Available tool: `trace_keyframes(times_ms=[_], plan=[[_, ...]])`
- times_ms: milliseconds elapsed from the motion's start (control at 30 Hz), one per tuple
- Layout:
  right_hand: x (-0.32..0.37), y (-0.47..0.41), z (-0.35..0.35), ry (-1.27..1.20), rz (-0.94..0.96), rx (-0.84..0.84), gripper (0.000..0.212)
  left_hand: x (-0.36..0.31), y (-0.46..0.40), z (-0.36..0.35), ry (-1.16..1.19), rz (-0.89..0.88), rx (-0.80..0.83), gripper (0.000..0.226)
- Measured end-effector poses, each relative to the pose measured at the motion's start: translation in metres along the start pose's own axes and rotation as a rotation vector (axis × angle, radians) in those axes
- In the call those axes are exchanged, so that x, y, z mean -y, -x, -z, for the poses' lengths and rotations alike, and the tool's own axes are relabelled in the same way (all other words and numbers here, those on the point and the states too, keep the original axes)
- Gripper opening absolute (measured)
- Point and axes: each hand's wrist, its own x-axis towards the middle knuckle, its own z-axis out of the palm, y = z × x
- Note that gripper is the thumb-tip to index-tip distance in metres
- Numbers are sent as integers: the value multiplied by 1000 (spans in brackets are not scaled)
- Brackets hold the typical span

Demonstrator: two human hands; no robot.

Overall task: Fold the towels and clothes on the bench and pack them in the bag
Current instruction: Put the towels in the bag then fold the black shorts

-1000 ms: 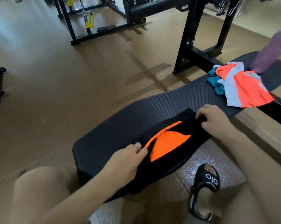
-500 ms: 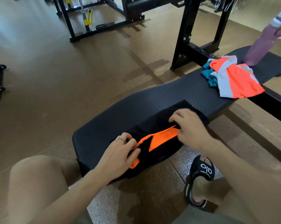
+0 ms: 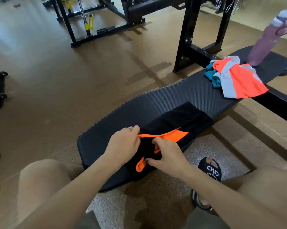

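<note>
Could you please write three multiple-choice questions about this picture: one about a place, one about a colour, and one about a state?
1. Where does the purple bottle stand?
A. on the floor
B. on the far end of the bench
C. between the hands

2. What colours has the garment being folded?
A. black with orange
B. white with blue
C. all grey

3. What are the two hands doing?
A. both hang idle
B. both hold the garment
C. one lifts the bottle

Answers:
1 B: the bottle is upright on the bench pad, behind the orange and grey clothes pile.
2 A: black cloth with orange panels.
3 B: the left hand pinches the orange edge, and the right hand has its grip on the black cloth.
</note>
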Motion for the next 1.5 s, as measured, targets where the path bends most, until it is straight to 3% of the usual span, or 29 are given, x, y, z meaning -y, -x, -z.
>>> trace_keyframes(times_ms=[67, 167, 300, 400, 467, 600, 733, 800, 867, 967, 1167, 1267, 1367, 1433, 1500], plan=[[1, -1, -3, -63, -21, -25, 43, 3, -1, 13, 174, 82, -31, 11], [2, -4, -4, -194, -82, -24, 29, 1, 8, 27, 224, 15, -35, 9], [0, -8, -8, -277, -193, -65, 12, -19, 31, 7, 88, -89, 14, 12], [1, -11, -9, -292, -237, -72, 11, -32, 42, -23, -94, -239, 54, 27], [1, -10, -8, -320, -255, -69, 7, -34, 45, -36, -157, -253, 56, 25], [-6, -10, 0, -373, -294, -84, 18, -32, 50, -45, -193, -174, 2, 10], [-20, -19, 15, -373, -434, -216, 39, -29, 51, -50, -285, -184, 38, 18], [-30, -28, 28, -619, -634, -327, 48, -25, 50, -53, -300, -180, 44, 21], [-42, -33, 39, -1039, -770, -404, 54, -24, 51, -54, -308, -186, 41, 21], [-51, -37, 51, -1293, -754, -484, 49, -27, 52, -55, -310, -191, 30, 23], [-66, -44, 69, -1016, -712, -603, 21, -26, 50, -56, -328, -237, 48, 16], [-77, -40, 73, -909, -765, -446, 28, -25, 50, -51, -276, -228, 34, 15], [-79, -36, 63, -521, -667, -269, 48, -25, 49, -50, -218, -195, 20, 12], [-78, -36, 58, -398, -622, -237, 52, -26, 49, -51, -188, -170, 15, 11], [-79, -38, 55, -426, -613, -274, 46, -27, 50, -53, -179, -151, 19, 11]])
